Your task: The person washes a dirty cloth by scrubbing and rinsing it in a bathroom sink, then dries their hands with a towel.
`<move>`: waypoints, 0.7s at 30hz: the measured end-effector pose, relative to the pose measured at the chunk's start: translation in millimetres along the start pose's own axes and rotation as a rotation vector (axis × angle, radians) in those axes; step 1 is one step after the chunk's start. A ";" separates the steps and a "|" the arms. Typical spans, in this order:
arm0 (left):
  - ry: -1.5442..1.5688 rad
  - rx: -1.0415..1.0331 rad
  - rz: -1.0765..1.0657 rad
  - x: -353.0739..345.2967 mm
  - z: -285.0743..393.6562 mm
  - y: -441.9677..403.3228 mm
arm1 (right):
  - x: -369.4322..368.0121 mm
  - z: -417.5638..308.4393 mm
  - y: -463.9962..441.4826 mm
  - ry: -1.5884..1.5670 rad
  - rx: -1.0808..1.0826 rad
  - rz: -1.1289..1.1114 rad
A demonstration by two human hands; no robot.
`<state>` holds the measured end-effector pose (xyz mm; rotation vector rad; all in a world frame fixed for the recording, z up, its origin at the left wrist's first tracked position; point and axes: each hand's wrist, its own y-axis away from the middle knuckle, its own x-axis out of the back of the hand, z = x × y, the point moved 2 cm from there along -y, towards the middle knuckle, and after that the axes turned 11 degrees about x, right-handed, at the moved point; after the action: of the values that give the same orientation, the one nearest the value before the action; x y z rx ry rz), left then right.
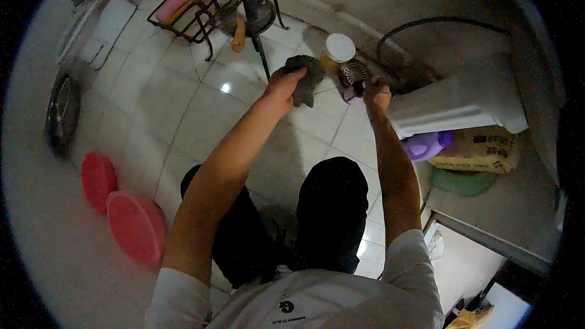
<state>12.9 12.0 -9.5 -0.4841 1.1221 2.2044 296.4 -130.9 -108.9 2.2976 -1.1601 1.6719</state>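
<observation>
My left hand [283, 90] is closed around a dark grey rag [308, 78], which hangs crumpled above the tiled floor. Farther right, the fingers of my right hand [379, 94] are bent around a dark part beside a round item with a slotted top [354, 73]. Pinkish purple shows on the lower side of that item; its exact kind is unclear. Just behind it stands a jar with a white lid [340, 48] and a yellowish body. The rag and the round item are apart.
A black metal rack [251, 6] stands ahead, with a pink item [178, 5] on it. Two red basins [136, 228] lean at the left. On the right are a white pedestal [457, 100], a purple bottle [428, 144] and a brown sack [475, 151]. A dark hose [439, 19] curves along the wall.
</observation>
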 end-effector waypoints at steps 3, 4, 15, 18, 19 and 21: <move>0.011 -0.017 0.078 -3.0 -5.8 5.2 | 0.9 3.8 14.6 -0.058 0.154 0.051; 0.056 -0.013 0.040 -12.9 -15.9 -3.1 | 19.9 14.6 12.4 -0.030 0.271 0.033; 0.053 0.041 0.135 -22.3 -81.5 -47.4 | 59.9 -45.6 54.3 -0.645 0.227 -0.553; -0.049 0.053 0.090 -20.5 -104.9 -58.2 | 67.1 -65.3 60.1 -0.795 0.144 -0.599; -0.115 0.044 0.090 -17.1 -110.1 -67.3 | 66.9 -67.2 59.3 -0.848 0.092 -0.616; -0.146 0.038 0.005 -12.1 -122.4 -83.1 | 53.6 -57.4 57.1 -0.687 0.036 -0.626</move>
<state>82.6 -54.6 -122.2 -0.2992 1.0865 2.1806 223.2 -173.1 -60.9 2.9194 -0.3467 0.7104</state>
